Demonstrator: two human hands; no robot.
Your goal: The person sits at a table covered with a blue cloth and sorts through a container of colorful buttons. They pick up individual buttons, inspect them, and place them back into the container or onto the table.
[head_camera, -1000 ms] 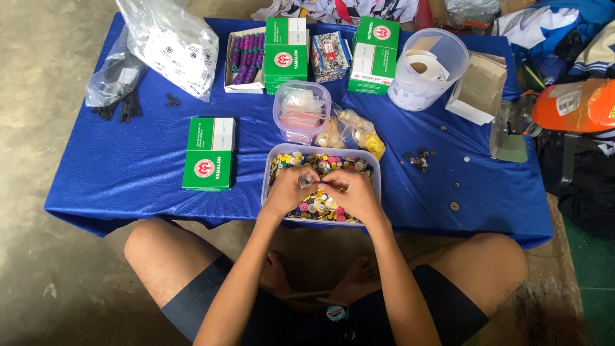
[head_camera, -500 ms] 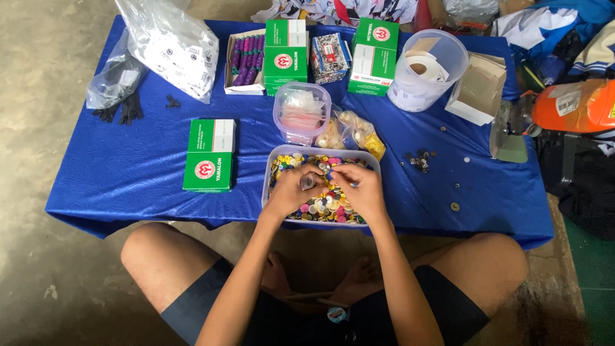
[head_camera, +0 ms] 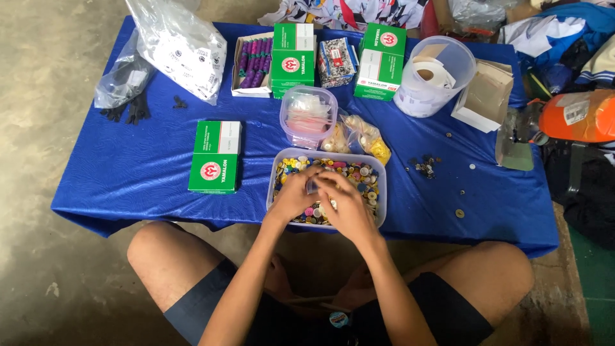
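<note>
Meeting over the middle of a clear rectangular tub of coloured buttons (head_camera: 366,176), just below the centre of the frame, the left hand (head_camera: 296,196) and the right hand (head_camera: 343,204) bring their fingertips together on something small and pale between them; what exactly it is cannot be made out, and whether each grip is pinched closed on it or only touching it I cannot tell. The hands hover low over the button heap, likely so that whatever is picked stays above the tub and drops back in if it slips. The tub sits at the near edge of the blue-covered desk (head_camera: 128,173), right in front of the person's knees, its long axis running left to right across the frame, open side up, within easy reach of both arms. Just beyond it, toward the top of the frame, stands a small round lidded container (head_camera: 308,116) with pinkish contents, and beside that, to the right, small clear bags of pale and yellow pieces (head_camera: 359,136). To the left lies a green and white box (head_camera: 215,156), flat, with its long axis pointing away from the person. Along the upper edge are two more green boxes (head_camera: 293,51), a tray of purple spools (head_camera: 251,54) and a clear bucket (head_camera: 434,77). Loose buttons (head_camera: 423,168) are scattered at the right.
</note>
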